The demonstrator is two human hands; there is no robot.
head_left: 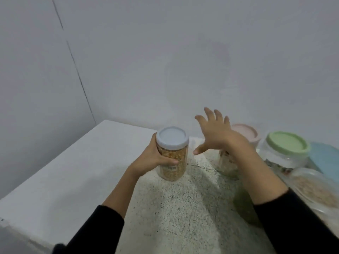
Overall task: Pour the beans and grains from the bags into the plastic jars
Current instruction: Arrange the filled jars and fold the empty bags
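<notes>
A clear plastic jar (173, 164) full of yellow grains stands on the speckled counter, closed with a white lid (172, 137). My left hand (153, 159) grips its side, thumb across the front. My right hand (214, 133) hovers just right of the lid with fingers spread, holding nothing. Behind that hand a pink-lidded jar (247, 132) with pale contents is partly hidden.
At the right stand a green-lidded jar (286, 145), a clear jar of light grains (315, 191) and a blue container (324, 156). The speckled counter (183, 208) meets a white ledge (64, 171) at the left. A grey wall rises behind.
</notes>
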